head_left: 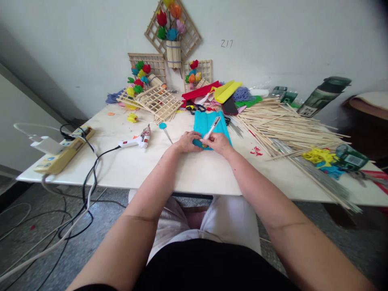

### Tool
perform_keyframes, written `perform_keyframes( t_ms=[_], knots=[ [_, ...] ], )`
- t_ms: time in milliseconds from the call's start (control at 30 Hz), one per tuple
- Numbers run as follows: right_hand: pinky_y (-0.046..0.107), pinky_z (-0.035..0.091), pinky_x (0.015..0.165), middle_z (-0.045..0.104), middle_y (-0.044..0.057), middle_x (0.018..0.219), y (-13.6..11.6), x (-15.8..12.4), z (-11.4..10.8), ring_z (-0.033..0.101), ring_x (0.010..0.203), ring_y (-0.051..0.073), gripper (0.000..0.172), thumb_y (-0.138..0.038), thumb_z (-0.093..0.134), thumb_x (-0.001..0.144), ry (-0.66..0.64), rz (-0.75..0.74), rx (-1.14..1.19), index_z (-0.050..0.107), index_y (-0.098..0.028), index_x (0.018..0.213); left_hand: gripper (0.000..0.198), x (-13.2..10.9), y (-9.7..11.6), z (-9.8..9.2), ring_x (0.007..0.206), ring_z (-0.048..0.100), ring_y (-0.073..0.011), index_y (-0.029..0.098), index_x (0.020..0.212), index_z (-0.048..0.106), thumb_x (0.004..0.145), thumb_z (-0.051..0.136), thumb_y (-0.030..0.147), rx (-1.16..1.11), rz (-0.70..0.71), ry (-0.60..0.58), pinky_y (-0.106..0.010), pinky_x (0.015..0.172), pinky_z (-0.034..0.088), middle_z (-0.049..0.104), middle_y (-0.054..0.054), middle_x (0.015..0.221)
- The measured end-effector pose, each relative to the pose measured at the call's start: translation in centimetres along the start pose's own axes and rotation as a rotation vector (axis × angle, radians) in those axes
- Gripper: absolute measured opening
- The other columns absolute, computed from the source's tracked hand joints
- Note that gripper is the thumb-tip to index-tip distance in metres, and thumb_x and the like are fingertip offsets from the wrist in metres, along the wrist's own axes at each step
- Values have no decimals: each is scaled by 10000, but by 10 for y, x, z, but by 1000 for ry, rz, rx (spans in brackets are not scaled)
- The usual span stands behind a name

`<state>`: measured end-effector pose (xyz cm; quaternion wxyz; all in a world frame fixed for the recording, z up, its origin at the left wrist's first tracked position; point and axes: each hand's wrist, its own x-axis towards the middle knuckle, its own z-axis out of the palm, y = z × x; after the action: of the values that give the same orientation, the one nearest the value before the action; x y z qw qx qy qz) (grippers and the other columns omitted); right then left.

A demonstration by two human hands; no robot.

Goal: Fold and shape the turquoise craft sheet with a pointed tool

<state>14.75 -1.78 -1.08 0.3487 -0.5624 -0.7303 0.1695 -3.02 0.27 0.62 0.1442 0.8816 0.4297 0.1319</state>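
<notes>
A folded sheet of blue crepe paper (pixel 212 118) lies on the table in front of me. My left hand (pixel 188 142) holds the paper down at its near left corner, with curved fingers and the thumb on the near edge. A white pen (pixel 214 124) is gripped in my right hand (pixel 218 144), its upper end leaning away to the right. The pen's tip is hidden by my fingers. A small yellowish patch shows between the hands, too small to name. Left of my left hand lies a blue disc (pixel 163 125) on a thin stem.
A glue gun (pixel 136 140) and a power strip (pixel 65 149) with cables are at left. Stick lattices (pixel 160 101) and paper flowers stand behind. Scissors (pixel 195 108), a phone (pixel 229 106) and coloured paper lie beyond the sheet. Wooden sticks (pixel 281 125) and a bottle (pixel 324 96) are at right.
</notes>
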Motion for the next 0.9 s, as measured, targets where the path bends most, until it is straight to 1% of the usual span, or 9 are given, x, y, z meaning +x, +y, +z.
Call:
perform_keyframes(
  t_ms=[167, 333, 533, 633, 900],
  knots=[
    [216, 428, 531, 678, 14, 653, -1, -1, 0, 617, 633, 147, 307, -474, 641, 701, -13, 1, -2, 715, -201, 819, 437, 0, 0, 0, 1174, 464, -232, 257, 1020, 646, 628, 674, 447, 1, -1, -2, -348, 1058, 285, 529, -10, 1261],
    [223, 437, 548, 678, 13, 663, 0, 0, -1, 621, 647, 152, 311, -474, 648, 694, -43, -13, 25, 715, -200, 826, 429, 0, -1, 0, 1176, 461, -233, 266, 1013, 650, 627, 672, 452, -8, -1, -3, -350, 1056, 286, 527, -8, 1260],
    [228, 439, 557, 679, 29, 658, -1, 0, -1, 618, 633, 153, 324, -485, 635, 712, -3, 10, 9, 711, -189, 820, 490, 1, -2, 1, 1179, 444, -259, 263, 1054, 641, 612, 669, 471, -11, -29, -16, -359, 1054, 291, 512, -7, 1274],
    [227, 428, 541, 676, 30, 643, -2, 0, -1, 617, 621, 154, 340, -504, 620, 720, 5, 24, -19, 709, -194, 826, 511, 2, -3, 2, 1187, 425, -269, 264, 1075, 629, 613, 665, 478, -18, -38, -28, -382, 1051, 293, 498, -8, 1290],
    [220, 405, 528, 673, 16, 630, -6, 0, -1, 621, 631, 154, 324, -495, 611, 731, 1, 33, -75, 710, -208, 841, 534, 3, -6, 3, 1189, 416, -263, 276, 1096, 604, 609, 661, 486, -33, -33, -34, -393, 1041, 301, 495, -2, 1294]
  ],
)
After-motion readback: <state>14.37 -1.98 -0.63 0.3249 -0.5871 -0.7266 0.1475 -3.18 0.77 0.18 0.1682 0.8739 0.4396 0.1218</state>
